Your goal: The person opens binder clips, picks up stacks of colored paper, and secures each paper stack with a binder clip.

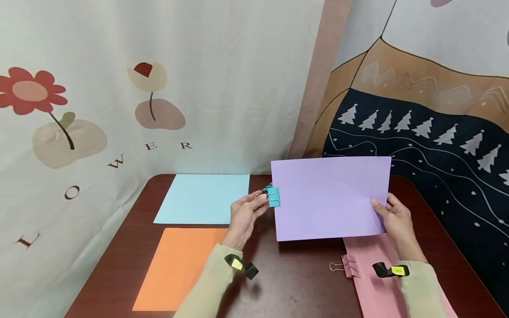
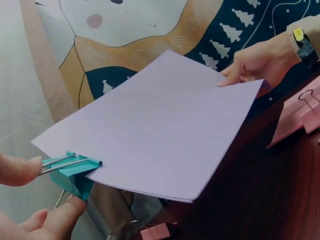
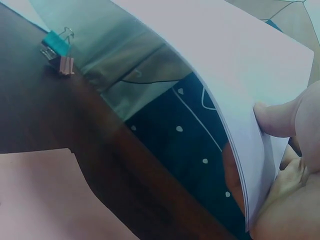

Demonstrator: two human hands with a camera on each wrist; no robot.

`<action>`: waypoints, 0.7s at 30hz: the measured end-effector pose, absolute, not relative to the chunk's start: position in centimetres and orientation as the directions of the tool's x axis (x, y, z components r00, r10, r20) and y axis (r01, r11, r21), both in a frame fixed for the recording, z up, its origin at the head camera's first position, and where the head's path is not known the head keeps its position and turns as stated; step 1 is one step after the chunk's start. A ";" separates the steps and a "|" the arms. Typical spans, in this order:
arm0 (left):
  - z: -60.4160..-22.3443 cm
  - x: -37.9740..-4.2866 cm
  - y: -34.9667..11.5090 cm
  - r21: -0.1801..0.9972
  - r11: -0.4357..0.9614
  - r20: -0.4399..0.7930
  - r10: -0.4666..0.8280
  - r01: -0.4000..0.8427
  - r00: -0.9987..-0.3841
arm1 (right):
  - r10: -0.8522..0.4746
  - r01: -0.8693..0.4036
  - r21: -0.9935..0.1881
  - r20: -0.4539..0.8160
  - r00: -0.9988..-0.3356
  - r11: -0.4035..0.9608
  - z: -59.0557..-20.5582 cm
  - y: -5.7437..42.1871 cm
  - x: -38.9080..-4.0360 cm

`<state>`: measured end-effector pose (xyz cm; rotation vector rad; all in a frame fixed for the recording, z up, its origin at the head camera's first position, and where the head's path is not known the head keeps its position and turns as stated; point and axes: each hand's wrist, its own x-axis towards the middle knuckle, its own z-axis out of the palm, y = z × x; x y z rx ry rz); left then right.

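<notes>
My left hand pinches the wire handles of a teal binder clip between thumb and fingers. The clip's mouth sits over the left edge of a thin stack of purple paper, held up above the table. At the opposite edge, my right hand grips the stack, thumb on the near face and fingers behind. Several layered sheet edges show in the right wrist view, where the stack bows slightly. Below it, pink paper lies on the table with a pink binder clip on its left edge.
Light blue paper lies at the back left of the dark wooden table, with orange paper nearer. Behind the purple stack, another teal clip and a small pink clip lie on the table. Printed curtains hang behind.
</notes>
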<state>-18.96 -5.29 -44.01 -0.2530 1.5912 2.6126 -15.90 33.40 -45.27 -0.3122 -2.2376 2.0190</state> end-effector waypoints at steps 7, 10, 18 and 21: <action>-44.1 -18.9 -5.3 0.888 -0.432 -0.164 0.016 -0.155 -0.986 | 0.231 0.105 -0.978 -0.062 -0.971 0.181 -45.2 33.6 -15.8; -44.1 -19.0 -5.4 0.897 -0.412 -0.162 0.028 -0.158 -0.986 | 0.228 0.108 -0.974 -0.060 -0.972 0.200 -45.2 33.7 -15.8; -44.1 -19.3 -5.1 0.939 -0.277 -0.184 0.101 -0.205 -0.978 | 0.248 0.154 -0.932 -0.073 -0.966 0.327 -45.4 34.7 -15.8; -44.0 -19.5 -5.0 0.952 -0.219 -0.189 0.133 -0.215 -0.973 | 0.253 0.179 -0.921 -0.092 -0.963 0.345 -45.5 35.2 -15.8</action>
